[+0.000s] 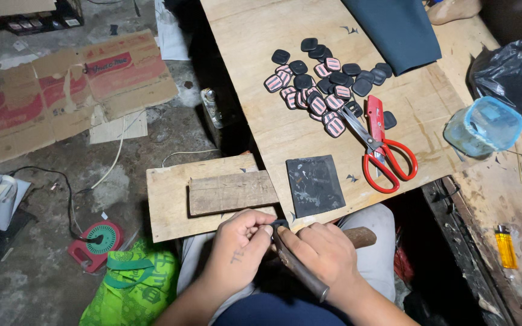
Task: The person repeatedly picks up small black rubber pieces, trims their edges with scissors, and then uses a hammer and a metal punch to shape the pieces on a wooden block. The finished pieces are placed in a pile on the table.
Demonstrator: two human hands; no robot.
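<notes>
Left hand (241,244) pinches a small black pad (279,224) at the worktop (285,136) edge, over the lap. Right hand (320,252) is clenched round a wooden-handled tool (300,271). The pad looks light, rubbery and slightly flexible; grip its edges.

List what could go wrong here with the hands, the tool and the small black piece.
1. The right hand holds a wooden-handled tool tight against the left hand pinching a small black piece; a slip might cut fingers.
2. Work is over the lap, off the board; the piece may drop.
3. Red scissors lie open nearby.
</notes>
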